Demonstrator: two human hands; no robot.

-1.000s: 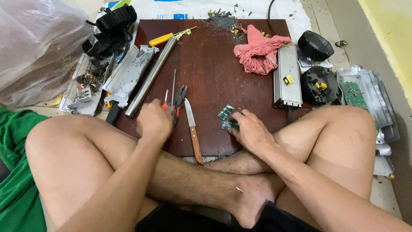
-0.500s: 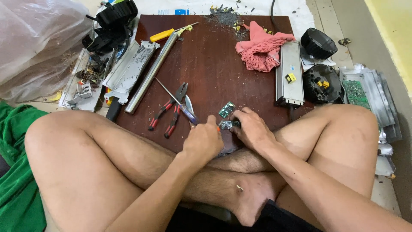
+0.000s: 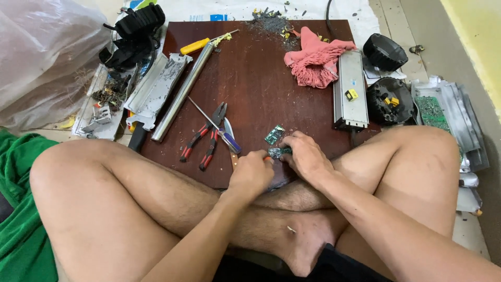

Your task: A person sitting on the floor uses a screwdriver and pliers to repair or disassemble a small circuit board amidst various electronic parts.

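Work in hand: we sit cross-legged at the near edge of a dark brown board (image 3: pixel 261 73) and pick at a small green circuit piece (image 3: pixel 279 152) between our two hands.
Left hand (image 3: pixel 252 172): curled into a loose fist, thumb and forefinger pressed on something thin with an orange tip aimed at the piece; we cannot tell what tool it is.
Right hand (image 3: pixel 308 156): fingers bent and pressed together over the piece, pinning it against the board.
Where the piece lies: near edge of the board, just right of centre, touching both hands; a second green circuit scrap (image 3: pixel 274 134) sits just beyond it.
Doing it well: we judge the piece should stay flat and held firm, the left-hand tip working away from the right fingertips, with short controlled pushes so it cannot skid.
Watch for: the knife (image 3: pixel 229 140) and red-handled pliers (image 3: pixel 207 137) lie close on the left, blade near our left wrist.
Farther off: a metal tube (image 3: pixel 182 94), a pink rag (image 3: pixel 315 62) and a long grey metal casing (image 3: pixel 350 89), all well apart from the hands.
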